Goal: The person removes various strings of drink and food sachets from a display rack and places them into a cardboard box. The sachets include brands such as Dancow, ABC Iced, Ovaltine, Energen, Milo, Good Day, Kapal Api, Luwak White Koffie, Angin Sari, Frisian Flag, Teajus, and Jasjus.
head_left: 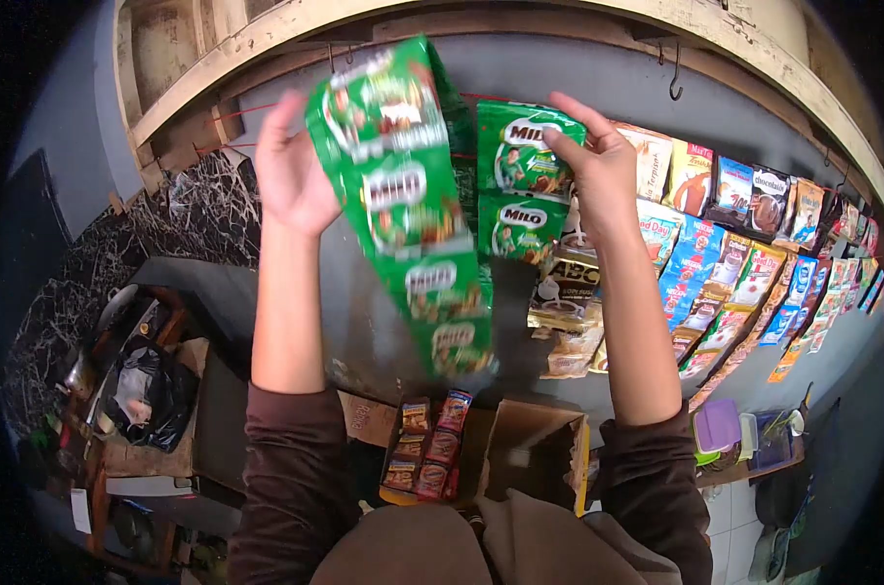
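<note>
A long strip of green Milo sachets [418, 205] hangs in front of me, folded over at its top and blurred by motion. My left hand [298, 175] is raised at its left edge, palm showing and blurred fingers stretched upward; the strip hides part of the thumb side. My right hand [598, 171] pinches a second green section of Milo sachets [525, 219] between thumb and fingers near its top. Whether both sections join behind is hidden. Thin red string [237, 148] runs along the wall behind the sachets.
Many sachet strips [700, 263] hang along the wall at right. Metal hooks [675, 83] hang from the wooden beam above. Below are an open cardboard box [535, 453] and red sachets [442, 444]. A black plastic bag [150, 395] lies at left, plastic containers [720, 429] at lower right.
</note>
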Demonstrator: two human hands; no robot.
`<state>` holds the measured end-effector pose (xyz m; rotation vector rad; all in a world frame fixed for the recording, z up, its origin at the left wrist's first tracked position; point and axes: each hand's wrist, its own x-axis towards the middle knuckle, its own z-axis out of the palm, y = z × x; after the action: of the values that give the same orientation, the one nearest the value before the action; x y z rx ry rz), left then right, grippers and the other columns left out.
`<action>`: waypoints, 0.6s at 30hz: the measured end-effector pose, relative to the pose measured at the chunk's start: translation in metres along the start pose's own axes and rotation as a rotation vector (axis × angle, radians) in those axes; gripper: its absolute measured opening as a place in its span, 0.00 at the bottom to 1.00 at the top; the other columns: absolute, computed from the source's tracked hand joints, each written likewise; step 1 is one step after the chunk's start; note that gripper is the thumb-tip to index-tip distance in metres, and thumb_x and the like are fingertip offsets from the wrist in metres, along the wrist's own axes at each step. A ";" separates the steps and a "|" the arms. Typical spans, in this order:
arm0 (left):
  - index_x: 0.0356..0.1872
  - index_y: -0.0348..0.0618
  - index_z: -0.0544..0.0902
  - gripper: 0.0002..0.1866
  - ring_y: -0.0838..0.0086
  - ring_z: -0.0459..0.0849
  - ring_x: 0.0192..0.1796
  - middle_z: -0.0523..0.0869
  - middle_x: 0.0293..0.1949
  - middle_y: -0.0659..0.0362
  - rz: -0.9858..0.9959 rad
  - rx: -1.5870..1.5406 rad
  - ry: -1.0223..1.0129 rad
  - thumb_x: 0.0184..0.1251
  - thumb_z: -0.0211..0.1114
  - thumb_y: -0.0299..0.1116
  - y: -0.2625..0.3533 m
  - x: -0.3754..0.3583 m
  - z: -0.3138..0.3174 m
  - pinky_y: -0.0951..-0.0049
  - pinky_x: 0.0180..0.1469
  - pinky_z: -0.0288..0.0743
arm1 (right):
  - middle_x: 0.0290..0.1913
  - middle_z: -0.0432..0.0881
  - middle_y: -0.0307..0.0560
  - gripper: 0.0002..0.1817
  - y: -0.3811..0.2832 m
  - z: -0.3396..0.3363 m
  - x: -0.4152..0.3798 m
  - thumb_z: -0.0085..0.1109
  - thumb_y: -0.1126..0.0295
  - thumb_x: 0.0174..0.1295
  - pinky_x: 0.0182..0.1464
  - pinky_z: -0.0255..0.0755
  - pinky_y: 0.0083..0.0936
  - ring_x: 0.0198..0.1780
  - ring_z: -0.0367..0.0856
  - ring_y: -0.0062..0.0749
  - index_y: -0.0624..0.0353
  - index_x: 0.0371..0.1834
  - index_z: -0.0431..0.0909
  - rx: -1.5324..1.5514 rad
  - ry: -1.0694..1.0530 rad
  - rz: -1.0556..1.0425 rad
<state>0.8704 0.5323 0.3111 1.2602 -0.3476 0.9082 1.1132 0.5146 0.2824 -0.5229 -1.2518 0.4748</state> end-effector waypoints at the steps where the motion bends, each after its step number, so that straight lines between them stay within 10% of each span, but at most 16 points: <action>1: 0.54 0.30 0.62 0.38 0.56 0.70 0.53 0.68 0.53 0.45 -0.146 -0.091 0.025 0.56 0.45 0.59 0.003 -0.003 0.005 0.57 0.57 0.60 | 0.33 0.77 0.41 0.17 0.003 0.000 0.000 0.56 0.81 0.46 0.33 0.66 0.11 0.31 0.72 0.15 0.62 0.43 0.75 -0.063 -0.018 -0.043; 6: 0.38 0.35 0.75 0.17 0.76 0.80 0.35 0.80 0.36 0.55 -0.322 0.220 0.395 0.59 0.55 0.41 0.001 -0.004 -0.001 0.78 0.37 0.75 | 0.31 0.77 0.38 0.16 -0.006 0.009 -0.008 0.57 0.81 0.46 0.32 0.64 0.10 0.28 0.69 0.13 0.61 0.42 0.76 -0.053 -0.017 -0.022; 14: 0.47 0.40 0.69 0.16 0.71 0.75 0.45 0.76 0.44 0.56 0.332 0.530 0.327 0.61 0.51 0.39 0.052 -0.011 0.032 0.66 0.49 0.69 | 0.18 0.68 0.27 0.15 -0.007 0.017 -0.010 0.57 0.79 0.46 0.18 0.48 0.09 0.17 0.53 0.08 0.56 0.40 0.78 -0.116 -0.015 -0.160; 18: 0.49 0.39 0.68 0.19 0.61 0.69 0.50 0.70 0.51 0.53 0.904 1.046 0.463 0.61 0.49 0.40 0.097 -0.034 0.044 0.59 0.52 0.62 | 0.27 0.75 0.35 0.16 -0.016 0.027 -0.026 0.56 0.81 0.47 0.26 0.64 0.09 0.26 0.68 0.11 0.63 0.43 0.74 0.064 -0.124 -0.219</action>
<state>0.7878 0.4807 0.3658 1.7729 -0.0213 2.3059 1.0811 0.4899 0.2788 -0.3008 -1.3905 0.3650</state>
